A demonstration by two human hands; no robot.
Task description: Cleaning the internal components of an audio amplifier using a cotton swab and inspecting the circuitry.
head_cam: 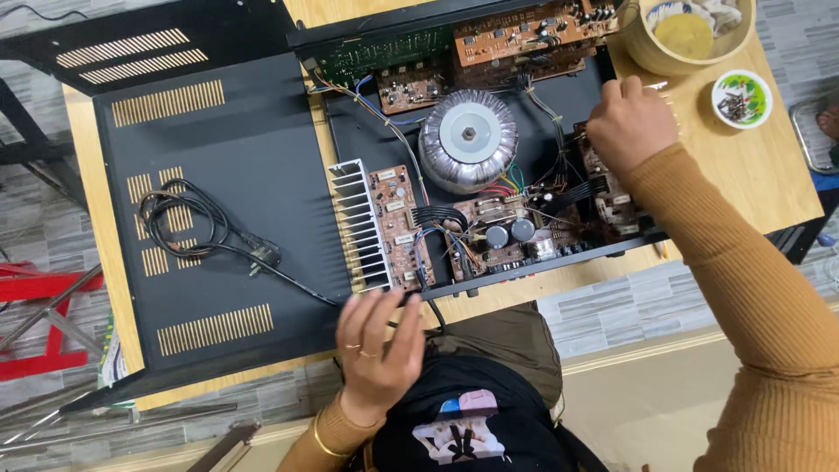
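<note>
Head view.

While leaning over the opened amplifier chassis [376, 131] on the wooden table [760, 175], reaching in from the near side with both hands.

Right hand [629, 122]: working at the right-hand circuit board [612, 205], beyond the bundle of dark wires. Arm coming up from the lower right in an ochre sleeve, wrist bent, knuckles up. Fingers curling shut and pointing down into the board; cannot tell what, if anything, is being pinched beneath them.

Left hand [380, 350]: resting at the near edge of the chassis, just below the finned heat sink [360, 227]. Palm down, fingers spread and loose, gripping nothing, lying over the power cord [188, 218] where it is leaving the case.

Judging the work delicate:
- keeping the left hand planted, to stop the case sliding;
- keeping the right wrist high, clear of the wires and the two capacitors [509, 232];
- moving from the fingertips only, not the arm.

Also noting: toroidal transformer [468, 140] mid-chassis, untouched. Black cover [253, 175] lying off to the left, cord looping on it. Small dish of screws [741, 96] and bowl [690, 35] standing beyond the right hand.
</note>
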